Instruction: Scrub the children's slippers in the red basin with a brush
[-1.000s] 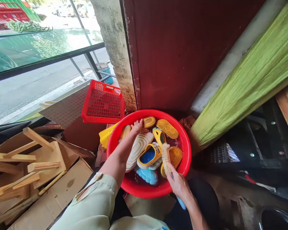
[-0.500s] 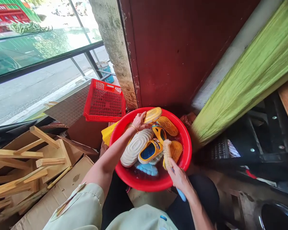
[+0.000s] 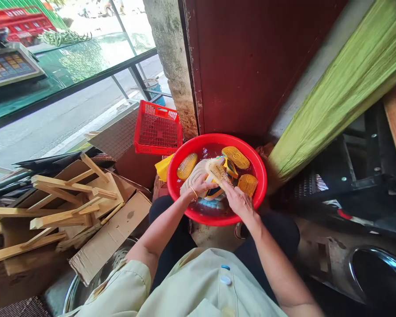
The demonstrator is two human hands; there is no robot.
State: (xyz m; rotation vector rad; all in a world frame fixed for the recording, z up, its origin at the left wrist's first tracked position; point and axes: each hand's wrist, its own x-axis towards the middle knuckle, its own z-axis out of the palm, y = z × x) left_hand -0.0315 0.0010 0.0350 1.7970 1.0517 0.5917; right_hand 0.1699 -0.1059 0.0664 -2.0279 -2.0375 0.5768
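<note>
A red basin [image 3: 263, 176] holds dark water and several pieces of footwear. My right hand [image 3: 240, 200] is closed on a scrubbing brush [image 3: 218, 171], whose bristled head lies over the middle of the basin. Beside it, my left hand [image 3: 203, 185] grips a yellow-and-white clog [image 3: 212, 181], partly hidden by the brush and fingers. Left of the brush is a white sole [image 3: 195, 172]. Yellow soles rest at the basin's left [image 3: 187, 166], back right [image 3: 236, 157] and right [image 3: 248, 184]. Something light blue [image 3: 213, 203] shows in the water near the front.
A red plastic crate [image 3: 158, 130] stands behind the basin to the left. Wooden stools [image 3: 86, 193] and cardboard [image 3: 114, 233] are at the left. Green cloth [image 3: 336, 92] hangs at the right, above dark furniture. A metal basin [image 3: 353, 268] sits lower right.
My left hand has moved down from the basin's back edge to its middle, and a yellow sole now lies at the left. The brush has moved left and forward with my right hand. The view has shifted.
</note>
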